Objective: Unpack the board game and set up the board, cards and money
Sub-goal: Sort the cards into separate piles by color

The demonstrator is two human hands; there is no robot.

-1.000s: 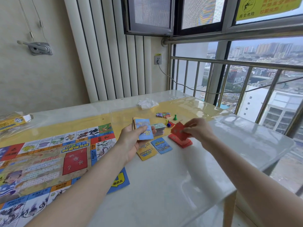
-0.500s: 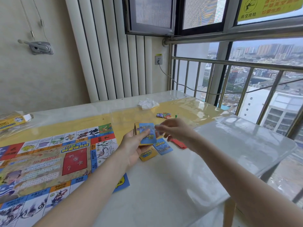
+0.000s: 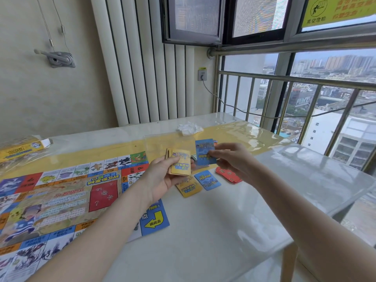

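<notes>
**Yellow deck in one hand, one blue card in the other**

Glossy white table (image 3: 203, 241) carries one paper board (image 3: 61, 200), unfolded flat at its left side, printed with small coloured squares around the edge and a red rectangle near the middle; one blue corner square with a yellow arrow lies nearest the viewer.

Two bare hands meet above the table, just right of the board. The left hand (image 3: 162, 178) grips one thin deck (image 3: 180, 162) of rectangular cards, yellow back on top, thumb pressed across it. The right hand (image 3: 230, 157) pinches a single blue card (image 3: 204, 151) by its edge, held upright just beside the deck.

Three groups of cards lie flat below the hands: a yellow card (image 3: 188, 187), a blue pile (image 3: 207, 180) touching it, and a red pile (image 3: 227, 175) fanned slightly, a little to the right.

One crumpled white wrapper (image 3: 189, 129) sits farther back. One yellow box (image 3: 20, 149) lies at the far left edge under clear plastic.
</notes>
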